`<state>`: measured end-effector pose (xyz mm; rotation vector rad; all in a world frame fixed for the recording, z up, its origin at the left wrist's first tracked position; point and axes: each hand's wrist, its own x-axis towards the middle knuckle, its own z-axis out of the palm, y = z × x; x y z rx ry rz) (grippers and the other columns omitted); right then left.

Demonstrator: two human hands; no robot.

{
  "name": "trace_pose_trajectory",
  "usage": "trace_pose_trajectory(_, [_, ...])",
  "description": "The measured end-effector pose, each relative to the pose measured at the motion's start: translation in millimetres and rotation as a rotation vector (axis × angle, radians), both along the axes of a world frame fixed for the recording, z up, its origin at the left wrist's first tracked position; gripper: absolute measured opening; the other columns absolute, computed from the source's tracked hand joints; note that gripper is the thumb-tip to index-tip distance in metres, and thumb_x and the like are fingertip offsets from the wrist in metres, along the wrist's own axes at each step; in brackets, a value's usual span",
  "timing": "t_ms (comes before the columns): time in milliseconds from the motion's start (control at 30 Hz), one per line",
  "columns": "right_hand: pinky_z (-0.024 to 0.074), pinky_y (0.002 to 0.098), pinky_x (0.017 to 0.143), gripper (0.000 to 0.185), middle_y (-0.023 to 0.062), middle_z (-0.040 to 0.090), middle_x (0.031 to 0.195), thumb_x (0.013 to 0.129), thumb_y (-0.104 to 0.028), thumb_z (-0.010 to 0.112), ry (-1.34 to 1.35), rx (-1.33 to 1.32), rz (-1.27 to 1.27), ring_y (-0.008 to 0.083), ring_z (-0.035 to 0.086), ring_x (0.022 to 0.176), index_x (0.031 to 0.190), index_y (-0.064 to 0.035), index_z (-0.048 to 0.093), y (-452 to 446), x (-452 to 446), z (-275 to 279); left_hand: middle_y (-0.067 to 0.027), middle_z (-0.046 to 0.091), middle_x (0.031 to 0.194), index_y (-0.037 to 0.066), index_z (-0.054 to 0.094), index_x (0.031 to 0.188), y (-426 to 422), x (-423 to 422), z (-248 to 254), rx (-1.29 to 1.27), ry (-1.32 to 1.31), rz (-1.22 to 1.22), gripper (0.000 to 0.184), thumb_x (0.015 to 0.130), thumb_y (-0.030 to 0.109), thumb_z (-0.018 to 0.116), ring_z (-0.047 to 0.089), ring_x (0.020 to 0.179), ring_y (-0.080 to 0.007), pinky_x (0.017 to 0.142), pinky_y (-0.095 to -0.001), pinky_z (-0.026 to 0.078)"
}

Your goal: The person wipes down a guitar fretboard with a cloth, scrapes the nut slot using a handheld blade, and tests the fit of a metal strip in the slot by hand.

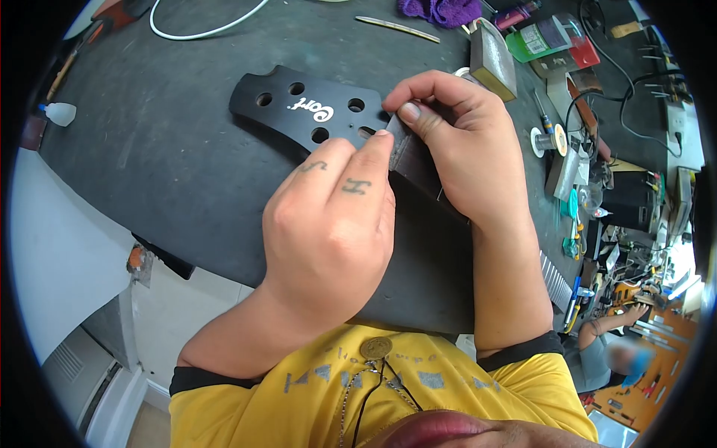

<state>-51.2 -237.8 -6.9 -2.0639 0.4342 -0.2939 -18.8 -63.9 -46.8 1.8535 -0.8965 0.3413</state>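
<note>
A black guitar headstock (250, 101) with white "Cort" lettering and several round holes lies on the dark bench. Its neck (418, 172) runs to the lower right, beneath my right hand. Both hands meet where headstock and fretboard join, beside a small greyish strip (400, 138). My left hand (328, 216) is closed, fingertips pressed together at the strip's left side. From the other side, my right hand (467, 142) pinches with thumb and index finger at the strip's upper end. Whatever sits between the fingertips is mostly hidden, and I cannot tell its kind.
Across the dark bench (164, 149) lie a pencil-like stick (397, 29), a purple cloth (441, 10) and a white cable (202, 36). A metal block (491, 60), bottles (541, 39), a wire spool (549, 140) and tools crowd the right. Another person (597, 351) is at lower right.
</note>
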Motion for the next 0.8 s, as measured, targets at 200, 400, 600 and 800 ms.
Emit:
trace_pose_trajectory(200, [0.0519, 0.0284, 0.075, 0.011, 0.0017, 0.075, 0.088, 0.103, 0.002, 0.073, 0.004, 0.003, -0.004, 0.0093, 0.064, 0.081, 0.106, -0.0003, 0.083, -0.1, 0.2, -0.1, -0.0165, 0.069, 0.087, -0.006, 0.081, 0.119, -3.3, 1.9, -0.8, -0.007, -0.056, 0.001, 0.031, 0.089, -0.015, 0.078, 0.068, 0.072, -0.0329, 0.066, -0.0405, 0.056])
trace_pose_trajectory(400, [0.0549, 0.0287, 0.081, 0.011, 0.0046, 0.078, 0.092, 0.102, 0.005, 0.073, 0.021, -0.031, -0.017, 0.0111, 0.068, 0.086, 0.105, 0.0011, 0.083, 1.2, 0.6, 0.5, -0.0172, 0.069, 0.087, -0.007, 0.081, 0.118, -2.8, 2.5, 2.0, 0.022, -0.035, -0.006, 0.031, 0.089, -0.016, 0.078, 0.068, 0.072, -0.0334, 0.066, -0.0398, 0.055])
trace_pose_trajectory(600, [0.0577, 0.0360, 0.078, 0.011, 0.0155, 0.079, 0.089, 0.102, -0.001, 0.074, 0.018, -0.089, -0.015, 0.0222, 0.073, 0.082, 0.106, -0.0003, 0.084, 3.3, -1.2, 2.8, -0.0168, 0.069, 0.087, -0.007, 0.080, 0.119, -2.2, 1.5, 2.0, 0.026, -0.026, -0.025, 0.030, 0.090, -0.015, 0.078, 0.068, 0.072, -0.0325, 0.066, -0.0396, 0.055])
trace_pose_trajectory(800, [0.0588, 0.0368, 0.082, 0.011, 0.0173, 0.080, 0.095, 0.102, 0.000, 0.073, 0.000, -0.168, 0.010, 0.0249, 0.076, 0.089, 0.106, -0.0005, 0.083, 1.7, -2.7, 1.3, -0.0160, 0.069, 0.087, -0.007, 0.080, 0.120, -0.9, 0.0, 0.6, 0.050, -0.040, -0.036, 0.030, 0.091, -0.015, 0.077, 0.067, 0.070, -0.0312, 0.064, -0.0392, 0.054])
